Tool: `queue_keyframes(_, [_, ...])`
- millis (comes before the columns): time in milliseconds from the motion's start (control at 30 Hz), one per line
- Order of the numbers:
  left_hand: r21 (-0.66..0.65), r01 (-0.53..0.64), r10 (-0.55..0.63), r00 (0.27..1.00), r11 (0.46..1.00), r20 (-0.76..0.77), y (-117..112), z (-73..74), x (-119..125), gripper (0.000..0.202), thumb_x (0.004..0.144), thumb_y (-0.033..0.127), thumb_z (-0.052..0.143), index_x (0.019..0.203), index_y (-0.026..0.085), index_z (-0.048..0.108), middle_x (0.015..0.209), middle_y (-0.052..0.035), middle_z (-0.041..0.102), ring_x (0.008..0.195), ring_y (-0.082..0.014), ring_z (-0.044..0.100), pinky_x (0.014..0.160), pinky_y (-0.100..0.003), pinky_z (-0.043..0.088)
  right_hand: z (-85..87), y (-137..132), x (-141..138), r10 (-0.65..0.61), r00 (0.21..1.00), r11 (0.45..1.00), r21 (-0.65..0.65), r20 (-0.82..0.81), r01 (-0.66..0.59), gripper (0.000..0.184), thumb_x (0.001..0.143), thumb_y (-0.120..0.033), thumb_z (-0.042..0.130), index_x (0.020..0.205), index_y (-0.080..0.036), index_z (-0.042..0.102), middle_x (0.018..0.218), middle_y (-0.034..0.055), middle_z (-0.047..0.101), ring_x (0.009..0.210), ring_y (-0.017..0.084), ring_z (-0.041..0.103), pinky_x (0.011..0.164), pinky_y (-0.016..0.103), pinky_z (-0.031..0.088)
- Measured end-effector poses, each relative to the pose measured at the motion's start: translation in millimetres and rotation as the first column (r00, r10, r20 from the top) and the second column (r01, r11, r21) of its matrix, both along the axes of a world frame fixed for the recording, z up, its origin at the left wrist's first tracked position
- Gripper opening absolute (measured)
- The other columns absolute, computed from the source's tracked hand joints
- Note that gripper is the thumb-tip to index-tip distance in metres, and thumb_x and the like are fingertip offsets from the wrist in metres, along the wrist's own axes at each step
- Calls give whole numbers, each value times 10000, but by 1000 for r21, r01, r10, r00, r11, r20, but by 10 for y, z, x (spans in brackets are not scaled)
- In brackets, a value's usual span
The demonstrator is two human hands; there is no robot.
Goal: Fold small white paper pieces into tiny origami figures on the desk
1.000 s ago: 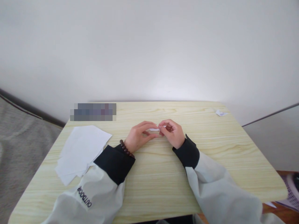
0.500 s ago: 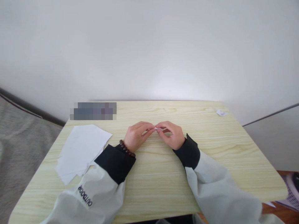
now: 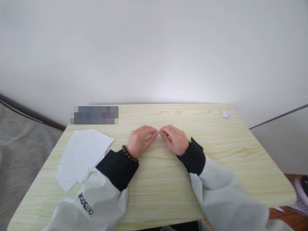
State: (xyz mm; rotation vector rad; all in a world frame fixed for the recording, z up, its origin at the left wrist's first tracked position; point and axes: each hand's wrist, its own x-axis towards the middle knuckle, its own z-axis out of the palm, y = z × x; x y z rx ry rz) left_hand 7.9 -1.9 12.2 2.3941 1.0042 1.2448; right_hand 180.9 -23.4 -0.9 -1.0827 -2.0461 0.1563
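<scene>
My left hand (image 3: 140, 140), with a dark bead bracelet at the wrist, is closed in a pinch over the middle of the table. My right hand (image 3: 176, 140) pinches from the other side, its fingertips meeting those of the left. Between them is a small, thin white piece of paper (image 3: 158, 132), almost wholly covered by the fingers. Its shape and folds cannot be made out. To the left of my left hand lie several loose white paper sheets (image 3: 83, 154), overlapping one another, partly beside my sleeve.
The pale wood-grain table (image 3: 158, 186) stands against a white wall (image 3: 154, 51). A small crumpled white scrap (image 3: 227, 115) rests near the far right corner. A blurred-out patch (image 3: 95, 115) covers something at the far left. A purple basket (image 3: 298, 199) is on the floor at right.
The fingertips of both hands have drawn closer together, and less of the white paper shows between them. The view has shifted slightly.
</scene>
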Motion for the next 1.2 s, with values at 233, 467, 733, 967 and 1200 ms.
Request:
queue_keyframes(233, [-245, -67, 69, 998, 967, -2, 9, -6, 7, 162, 839, 256, 538, 824, 178, 679, 823, -11, 726, 765, -146, 670, 739, -234, 511, -1, 40, 9, -6, 996, 998, -67, -91, 0, 160, 906, -207, 442, 870, -185, 596, 766, 32, 649, 739, 131, 612, 695, 231, 475])
queue_keyframes(467, [-380, -22, -8, 997, 925, -78, 68, -55, -52, 248, 814, 357, 572, 954, 172, 661, 821, -15, 724, 706, -131, 657, 665, -211, 499, -47, 50, 65, -39, 981, 983, -183, -189, 3, 145, 877, -244, 506, 850, -181, 634, 789, 36, 683, 665, 118, 642, 632, 219, 506])
queue_keyframes(733, [-241, -23, -18, 986, 970, -164, 58, -62, -37, 203, 840, 322, 537, 841, 176, 678, 740, -8, 698, 591, -108, 583, 578, -209, 450, -30, 46, 31, -15, 992, 987, -162, -122, -5, 127, 842, -267, 562, 836, -175, 650, 767, 29, 692, 688, 124, 641, 642, 220, 505])
queue_keyframes(967, [-230, -48, 20, 992, 972, -125, 66, -72, -34, 212, 829, 343, 553, 792, 184, 687, 719, -1, 714, 585, -112, 608, 578, -205, 451, -50, 52, 24, -49, 964, 961, -276, -261, -26, 120, 820, -232, 578, 799, -201, 692, 751, 23, 715, 654, 139, 670, 605, 238, 539])
queue_keyframes(1200, [-277, -111, 74, 987, 954, -142, 66, -63, -30, 228, 832, 360, 540, 822, 179, 679, 701, 8, 706, 574, -107, 600, 568, -199, 445, -92, 74, 47, -77, 925, 920, -384, -373, -78, 168, 833, -283, 552, 870, -201, 695, 821, 48, 720, 692, 169, 693, 641, 276, 573])
